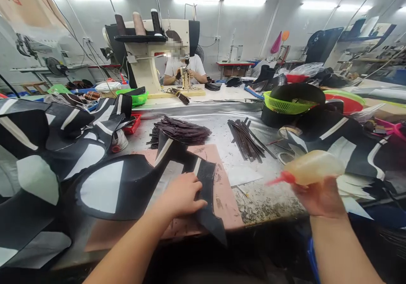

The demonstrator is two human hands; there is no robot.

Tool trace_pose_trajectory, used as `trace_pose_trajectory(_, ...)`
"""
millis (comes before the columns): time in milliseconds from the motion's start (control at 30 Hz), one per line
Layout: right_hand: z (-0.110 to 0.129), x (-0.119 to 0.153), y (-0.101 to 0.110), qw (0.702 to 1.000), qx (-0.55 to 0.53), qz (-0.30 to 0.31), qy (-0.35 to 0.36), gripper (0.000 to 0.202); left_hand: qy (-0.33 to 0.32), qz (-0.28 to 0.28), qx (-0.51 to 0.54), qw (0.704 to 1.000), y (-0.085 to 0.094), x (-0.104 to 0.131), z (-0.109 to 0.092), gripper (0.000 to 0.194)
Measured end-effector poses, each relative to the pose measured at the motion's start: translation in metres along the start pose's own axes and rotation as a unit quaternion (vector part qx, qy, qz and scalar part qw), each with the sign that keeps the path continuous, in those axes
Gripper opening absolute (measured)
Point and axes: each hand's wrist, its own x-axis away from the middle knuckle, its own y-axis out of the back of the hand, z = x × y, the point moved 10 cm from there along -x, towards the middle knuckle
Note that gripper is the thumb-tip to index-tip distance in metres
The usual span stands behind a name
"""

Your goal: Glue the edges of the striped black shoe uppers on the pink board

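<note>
My left hand lies on a black cut piece with white and grey patches, pressing near its right end. Its fingers are bent and slightly apart, with nothing visible in them. Under the piece is a pink sheet on the table. At the right, my right hand is wrapped round a squeeze bottle of yellowish content, held tilted above the table edge, its red nozzle pointing left. Beyond the black piece lies a pile of dark strips; a smaller bunch of strips is to its right.
More black pieces are heaped at the left and right. A green basket stands back right, and a tape roll lies near the bottle. Across the table a person sits behind a sewing machine.
</note>
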Motion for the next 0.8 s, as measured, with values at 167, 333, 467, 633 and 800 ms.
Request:
trace_pose_trajectory(167,-0.042,-0.002,-0.038,1.0,-0.012,0.006,-0.021,0.058,0.023,0.003,0.01,1.0,-0.015,-0.004,-0.001,0.071)
trace_pose_trajectory(333,-0.054,-0.011,-0.066,0.992,0.11,-0.026,0.049,0.055,0.013,0.025,0.003,1.0,-0.018,-0.006,-0.002,0.077)
trace_pose_trajectory(467,-0.061,-0.013,-0.082,0.976,0.204,-0.044,0.061,0.06,-0.04,0.037,0.018,0.998,-0.013,-0.015,-0.01,0.082)
trace_pose_trajectory(633,-0.065,-0.01,-0.081,0.955,0.274,-0.081,0.077,0.063,-0.061,0.046,0.029,0.997,-0.015,-0.026,-0.007,0.09)
trace_pose_trajectory(800,-0.062,-0.008,-0.076,0.952,0.266,-0.108,0.108,0.062,-0.058,0.051,0.032,0.996,-0.023,-0.026,-0.004,0.091)
